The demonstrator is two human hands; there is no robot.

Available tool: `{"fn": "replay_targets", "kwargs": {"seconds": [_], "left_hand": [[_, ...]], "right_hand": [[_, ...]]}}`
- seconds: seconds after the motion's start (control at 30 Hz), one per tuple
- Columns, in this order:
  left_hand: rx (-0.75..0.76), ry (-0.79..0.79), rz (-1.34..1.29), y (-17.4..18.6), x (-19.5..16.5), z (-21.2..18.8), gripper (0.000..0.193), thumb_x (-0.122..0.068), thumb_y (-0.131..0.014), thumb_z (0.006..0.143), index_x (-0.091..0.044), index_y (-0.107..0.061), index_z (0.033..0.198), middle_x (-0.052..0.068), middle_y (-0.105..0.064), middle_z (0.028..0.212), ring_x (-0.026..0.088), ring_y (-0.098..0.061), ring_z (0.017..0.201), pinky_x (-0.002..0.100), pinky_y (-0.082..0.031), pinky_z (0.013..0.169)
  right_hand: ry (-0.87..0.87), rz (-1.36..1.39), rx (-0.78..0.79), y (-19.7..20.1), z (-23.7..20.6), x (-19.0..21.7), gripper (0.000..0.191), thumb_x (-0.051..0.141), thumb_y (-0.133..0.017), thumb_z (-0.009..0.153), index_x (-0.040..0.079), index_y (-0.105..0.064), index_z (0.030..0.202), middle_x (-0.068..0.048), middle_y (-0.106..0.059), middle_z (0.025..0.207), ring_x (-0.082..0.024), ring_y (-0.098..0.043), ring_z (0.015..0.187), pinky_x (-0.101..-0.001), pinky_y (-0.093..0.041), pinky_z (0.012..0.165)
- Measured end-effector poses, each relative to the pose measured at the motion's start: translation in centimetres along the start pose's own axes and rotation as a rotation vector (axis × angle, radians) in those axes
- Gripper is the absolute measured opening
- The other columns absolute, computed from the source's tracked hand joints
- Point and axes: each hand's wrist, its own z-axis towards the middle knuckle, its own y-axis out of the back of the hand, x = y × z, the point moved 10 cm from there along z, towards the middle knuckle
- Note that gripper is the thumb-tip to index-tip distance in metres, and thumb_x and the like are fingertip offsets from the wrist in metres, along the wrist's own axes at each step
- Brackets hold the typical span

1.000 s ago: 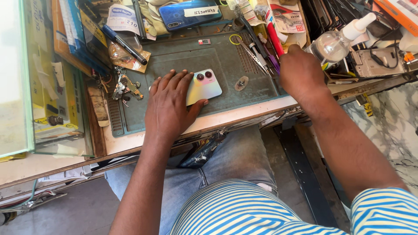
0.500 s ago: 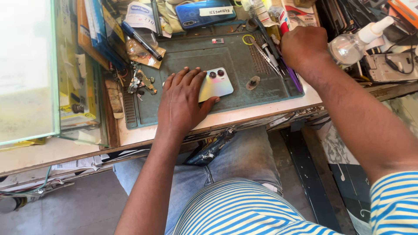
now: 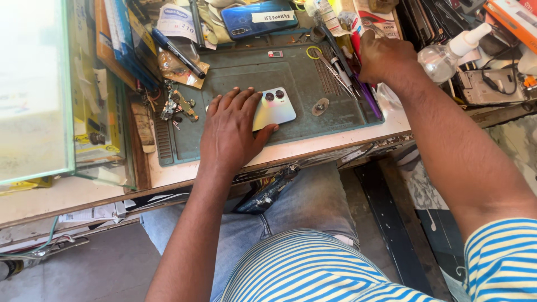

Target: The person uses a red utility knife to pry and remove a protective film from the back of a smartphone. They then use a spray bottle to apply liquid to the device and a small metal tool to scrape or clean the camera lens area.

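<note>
I see my left hand lying flat, fingers spread and pressing down on a pale iridescent smartphone that rests face down on the grey-green rubber work mat, near the mat's centre; the phone's camera end sticks out past my fingertips toward 2 o'clock. My right hand sits at about 2 o'clock from the phone, at the mat's right edge, knuckles up and curled closed among a cluster of slim tools; I cannot tell what it grips, if anything, since the fingers are hidden underneath. A clear plastic spray bottle stands just beside that hand at 3 o'clock. At 12 o'clock from the pale phone, a glossy blue smartphone with a white label lies at the mat's far edge. At 9 o'clock, small metal parts are scattered near the mat's left rim, and a black marker pen lies at 11 o'clock.
</note>
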Motion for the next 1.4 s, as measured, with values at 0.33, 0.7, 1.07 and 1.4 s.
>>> {"fn": "replay_targets", "kwargs": {"seconds": [0.33,0.7,1.07,1.4], "left_hand": [[0.006,-0.002,0.015,-0.2,0.0,0.1,0.065,-0.049,-0.073,0.089,-0.006,-0.061,0.137,0.016,-0.059,0.143,0.036,-0.048,0.139,0.054,-0.031,0.115],[-0.017,-0.015,-0.001,0.1,-0.2,-0.3,0.065,-0.047,-0.074,0.088,-0.006,-0.061,0.136,0.016,-0.059,0.143,0.036,-0.048,0.138,0.054,-0.031,0.115],[0.005,-0.013,0.024,-0.3,-0.5,-0.4,0.066,-0.049,-0.074,0.088,-0.005,-0.061,0.136,0.015,-0.060,0.143,0.035,-0.048,0.139,0.053,-0.031,0.116],[0.019,-0.003,0.029,-0.4,0.0,-0.1,0.066,-0.048,-0.074,0.089,-0.006,-0.060,0.137,0.016,-0.059,0.144,0.036,-0.048,0.139,0.053,-0.031,0.115]], "right_hand": [[0.057,0.079,-0.163,1.1,-0.3,0.2,0.019,0.019,-0.077,0.082,0.024,-0.078,0.101,-0.004,-0.076,0.105,-0.030,-0.071,0.101,-0.0461,-0.057,0.084],[0.082,-0.117,-0.141,-1.1,-1.0,-1.4,0.016,0.015,-0.067,0.092,0.012,-0.083,0.089,-0.019,-0.077,0.099,-0.038,-0.073,0.092,-0.0479,-0.059,0.083],[0.038,-0.154,-0.082,-5.2,-3.5,-1.1,0.018,0.010,-0.063,0.090,0.003,-0.079,0.093,-0.021,-0.076,0.097,-0.038,-0.075,0.092,-0.0471,-0.061,0.076],[-0.007,-0.168,-0.189,-2.3,-2.4,-0.4,0.023,0.018,-0.069,0.084,0.003,-0.079,0.099,-0.021,-0.073,0.105,-0.036,-0.074,0.091,-0.0452,-0.061,0.070]]}}
